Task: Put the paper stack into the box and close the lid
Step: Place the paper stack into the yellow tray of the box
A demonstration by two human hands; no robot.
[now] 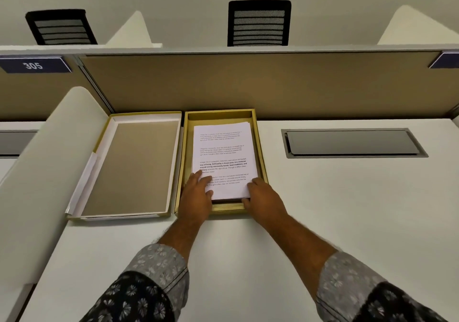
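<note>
White desk under us, we reach both arms forward, left hand flat on the paper stack inside the box, right hand fingers curled at its near edge, lid left of the box.

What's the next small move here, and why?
Probably let go of the paper stack and reach the left hand for the lid. The stack already lies inside the gold box, with both hands, right hand included, at its near edge. The lid sits open side up just left of the box, so closing remains.
</note>
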